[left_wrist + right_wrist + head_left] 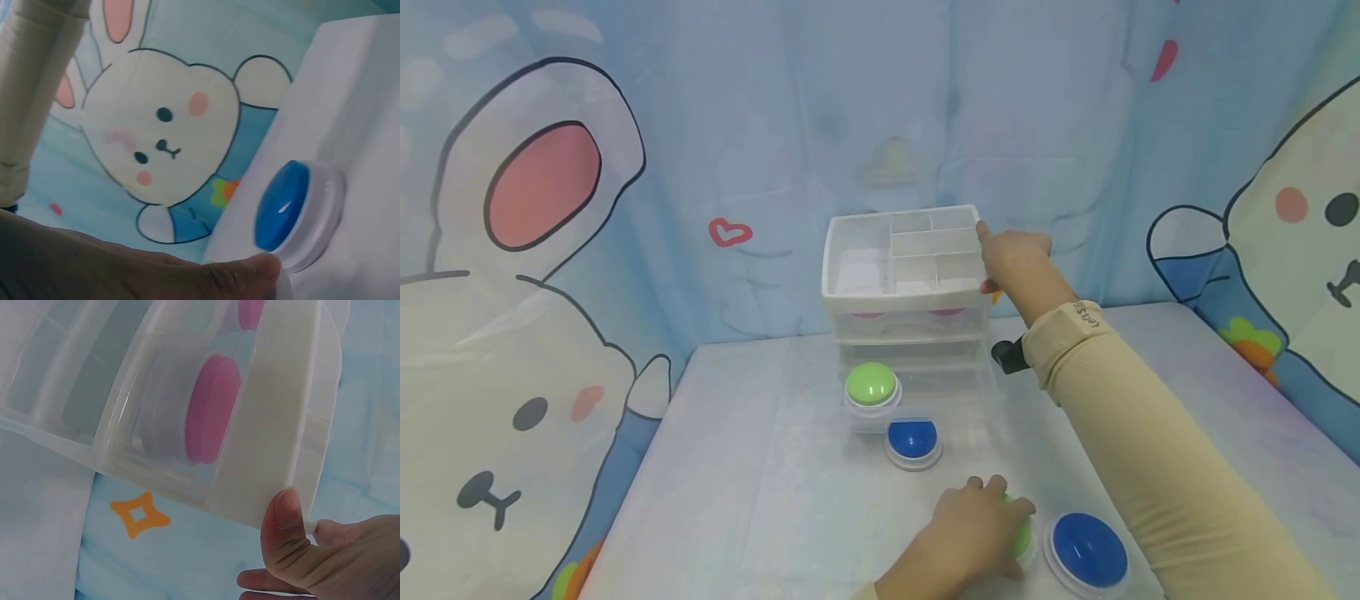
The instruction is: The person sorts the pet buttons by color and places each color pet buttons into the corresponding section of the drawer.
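My left hand (973, 529) grips a green-domed push button (1022, 537) near the front of the table, covering most of it. Beside it sits a large blue-domed button (1088, 550) on a white base, also seen in the left wrist view past my thumb (244, 275). With thumb and fingers, my right hand (1018, 262) holds the upper right edge of a white drawer organizer (861, 292). Its lower clear drawer (951, 392) is pulled out with a green button (871, 385) inside. Another blue button (913, 442) sits at that drawer's front edge.
Pink-domed buttons (214, 409) lie inside the closed upper drawer. Divided compartments (934, 250) form the organizer's top. Behind the white table (760, 467) hangs a blue cartoon-print curtain (737, 125).
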A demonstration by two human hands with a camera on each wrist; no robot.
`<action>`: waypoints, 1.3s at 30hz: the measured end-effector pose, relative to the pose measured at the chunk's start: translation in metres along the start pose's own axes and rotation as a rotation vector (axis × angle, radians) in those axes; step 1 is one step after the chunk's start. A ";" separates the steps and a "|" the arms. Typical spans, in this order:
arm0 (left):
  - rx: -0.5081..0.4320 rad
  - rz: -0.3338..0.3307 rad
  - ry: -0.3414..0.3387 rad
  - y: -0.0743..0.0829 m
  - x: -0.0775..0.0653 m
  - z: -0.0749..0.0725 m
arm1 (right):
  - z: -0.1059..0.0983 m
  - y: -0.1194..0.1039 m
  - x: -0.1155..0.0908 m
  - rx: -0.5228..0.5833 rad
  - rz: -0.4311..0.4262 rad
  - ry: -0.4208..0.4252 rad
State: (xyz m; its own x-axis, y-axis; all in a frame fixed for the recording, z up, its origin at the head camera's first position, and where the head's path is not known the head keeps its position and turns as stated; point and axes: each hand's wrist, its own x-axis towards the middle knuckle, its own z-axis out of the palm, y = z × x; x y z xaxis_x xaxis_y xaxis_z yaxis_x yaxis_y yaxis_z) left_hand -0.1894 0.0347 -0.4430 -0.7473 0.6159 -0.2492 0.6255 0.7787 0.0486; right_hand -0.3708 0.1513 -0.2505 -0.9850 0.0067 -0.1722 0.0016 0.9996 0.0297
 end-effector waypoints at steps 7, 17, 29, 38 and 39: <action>-0.040 -0.026 0.277 -0.020 -0.014 -0.024 | 0.001 0.000 0.002 -0.006 0.006 0.000; -0.232 -0.138 0.994 -0.057 -0.007 -0.041 | 0.001 -0.001 0.000 -0.003 0.006 0.008; -0.323 -0.150 1.325 -0.089 0.036 -0.023 | 0.005 -0.002 -0.001 -0.013 0.008 0.004; -0.173 -0.146 1.147 -0.093 0.057 -0.014 | 0.005 -0.002 -0.003 -0.031 -0.004 0.022; -0.178 -0.154 1.117 -0.092 0.057 -0.016 | 0.005 -0.001 -0.003 -0.033 -0.001 0.020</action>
State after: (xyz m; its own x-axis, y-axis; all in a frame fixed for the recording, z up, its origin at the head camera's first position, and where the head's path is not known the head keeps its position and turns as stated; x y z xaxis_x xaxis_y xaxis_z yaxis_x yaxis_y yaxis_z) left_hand -0.2933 0.0000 -0.4467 -0.6506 0.2052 0.7312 0.5358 0.8063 0.2505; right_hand -0.3670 0.1502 -0.2547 -0.9884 0.0048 -0.1521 -0.0048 0.9980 0.0624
